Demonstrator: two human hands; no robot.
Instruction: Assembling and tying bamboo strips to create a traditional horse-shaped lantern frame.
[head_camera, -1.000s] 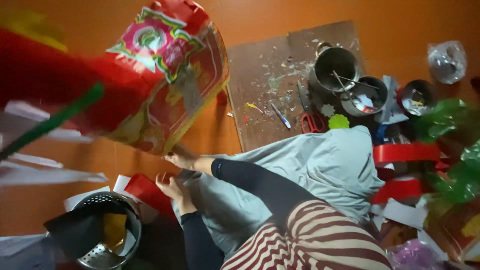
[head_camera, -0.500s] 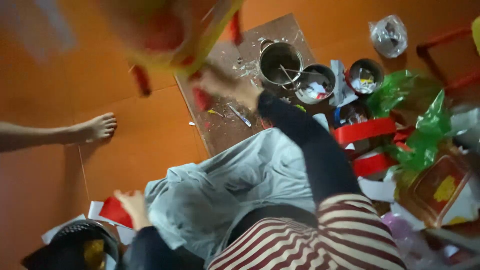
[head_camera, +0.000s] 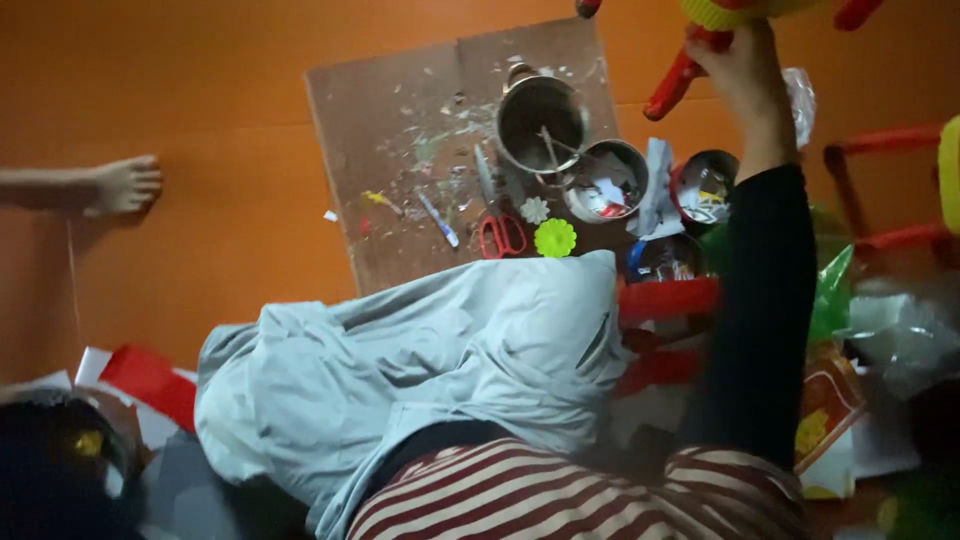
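Note:
My right hand (head_camera: 738, 68) is raised at the top right on a black-sleeved arm. It is shut on a red stick of a red and yellow object (head_camera: 700, 40) that is mostly cut off by the top edge. My left hand is out of sight. A pale grey cloth (head_camera: 420, 370) lies over my lap, above my striped shirt. Beyond it is a brown board (head_camera: 390, 130) speckled with paper scraps, with red-handled scissors (head_camera: 500, 236) and a green paper flower (head_camera: 555, 238) lying on it.
Two metal pots (head_camera: 542, 118) (head_camera: 604, 180) and smaller bowls stand at the board's right end. Another person's bare foot (head_camera: 122, 186) rests on the orange floor at left. Red paper (head_camera: 150, 385) and a dark basket (head_camera: 50, 470) lie bottom left; green plastic (head_camera: 830, 290) and red strips (head_camera: 668, 298) clutter the right.
The large red patterned object has swung from the left across to the top right and mostly out of frame. My right arm followed it. My left hand has dropped out of view.

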